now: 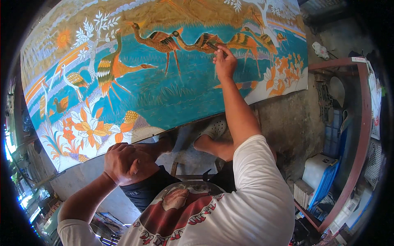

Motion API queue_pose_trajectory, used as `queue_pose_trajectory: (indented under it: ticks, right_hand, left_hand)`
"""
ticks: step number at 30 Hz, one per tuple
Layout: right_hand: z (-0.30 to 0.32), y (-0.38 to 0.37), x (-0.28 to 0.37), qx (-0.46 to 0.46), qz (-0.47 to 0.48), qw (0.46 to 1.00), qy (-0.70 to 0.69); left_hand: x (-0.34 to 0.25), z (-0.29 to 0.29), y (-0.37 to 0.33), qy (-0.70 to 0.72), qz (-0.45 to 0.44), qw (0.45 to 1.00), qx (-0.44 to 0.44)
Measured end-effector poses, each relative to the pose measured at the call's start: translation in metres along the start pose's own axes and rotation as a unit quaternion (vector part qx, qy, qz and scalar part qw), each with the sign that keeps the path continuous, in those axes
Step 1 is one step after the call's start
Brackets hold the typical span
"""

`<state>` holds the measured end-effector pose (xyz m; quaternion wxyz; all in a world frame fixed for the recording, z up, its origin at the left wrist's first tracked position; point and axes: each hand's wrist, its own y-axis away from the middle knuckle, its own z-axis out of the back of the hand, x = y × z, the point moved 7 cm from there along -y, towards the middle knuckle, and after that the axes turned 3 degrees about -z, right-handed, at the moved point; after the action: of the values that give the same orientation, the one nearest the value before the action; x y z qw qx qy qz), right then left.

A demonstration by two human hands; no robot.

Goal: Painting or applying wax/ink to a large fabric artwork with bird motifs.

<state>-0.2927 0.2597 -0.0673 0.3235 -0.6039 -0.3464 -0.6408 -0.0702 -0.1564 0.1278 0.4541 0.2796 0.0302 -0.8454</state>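
A large painted cloth [164, 102] stretches in front of me, with long-legged orange and brown birds on blue-green water. My right hand [225, 62] is raised over its upper middle, closed round a thin dark brush [213, 44]. The brush's tip points up and left onto the dark wing of a bending bird [203, 42]. Whether the tip touches the surface is too small to tell. Below the cloth's lower left edge, my left hand [121, 162] lies over my bent left knee [141, 164], fingers draped down and partly hidden. No object shows in it.
A reddish-brown frame [361, 123] stands at the right, with a blue folding item [324, 184] and a white box [318, 170] by it. My foot in a grey clog [214, 128] is beneath the cloth's lower edge. Assorted clutter lines the left.
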Motion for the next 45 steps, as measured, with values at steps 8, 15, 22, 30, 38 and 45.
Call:
queue_pose_trajectory:
  ticks: [8,15,22,30,38,45]
  right_hand:
    - [0.008,0.001,0.011,-0.017,0.011,1.000,-0.002]
    - [-0.003,-0.005,0.001,0.003,0.031,0.999,0.044]
    - [0.003,0.004,-0.003,-0.011,-0.009,1.000,0.005]
    - [0.002,0.006,0.005,-0.015,0.002,1.000,-0.008]
    - [0.004,0.012,0.007,0.000,-0.022,0.999,-0.042]
    - [0.001,0.011,0.010,-0.015,-0.013,1.000,-0.022]
  left_hand:
    - [0.002,-0.001,0.002,0.004,0.008,1.000,-0.004]
    - [-0.001,0.000,0.000,0.006,-0.001,1.000,-0.001]
    - [0.000,0.000,0.000,0.015,0.008,1.000,0.004]
    - [0.000,0.001,0.000,0.017,0.010,1.000,-0.007]
    - [0.001,-0.001,0.000,0.007,0.008,1.000,-0.003]
    - [0.001,0.000,-0.002,0.014,0.013,1.000,0.008]
